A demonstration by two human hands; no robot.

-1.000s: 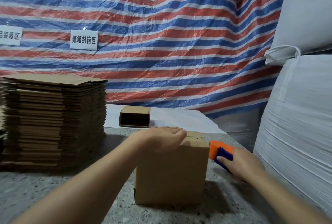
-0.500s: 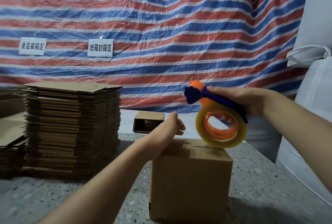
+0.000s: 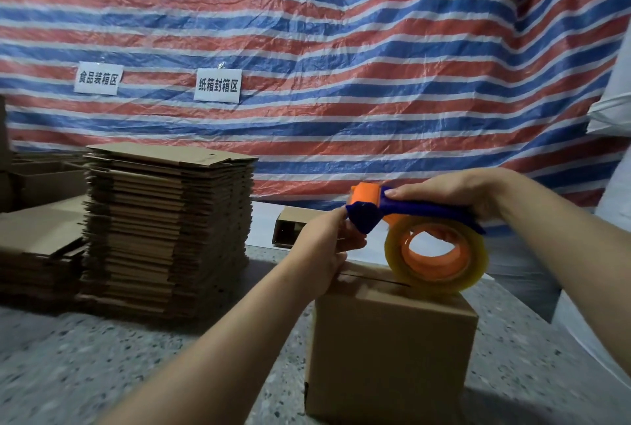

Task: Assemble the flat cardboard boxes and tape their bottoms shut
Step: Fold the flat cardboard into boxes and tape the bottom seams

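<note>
Two hands at one light, stiff box near-centre on counter: left hand pinching tape end, right hand gripping tape dispenser above seam; best steadied by rigid edges.

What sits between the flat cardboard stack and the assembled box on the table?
In the head view, only the left forearm crosses above that gap; below it the speckled table lies bare between the flat stack and the box.

The scene is dimly lit, with the striped tarp brightest across the upper frame. A soft shadow is cast on the floor at lower right, beside the box. Wide-angle bending is seen at the edges, and slight softness throughout.
</note>
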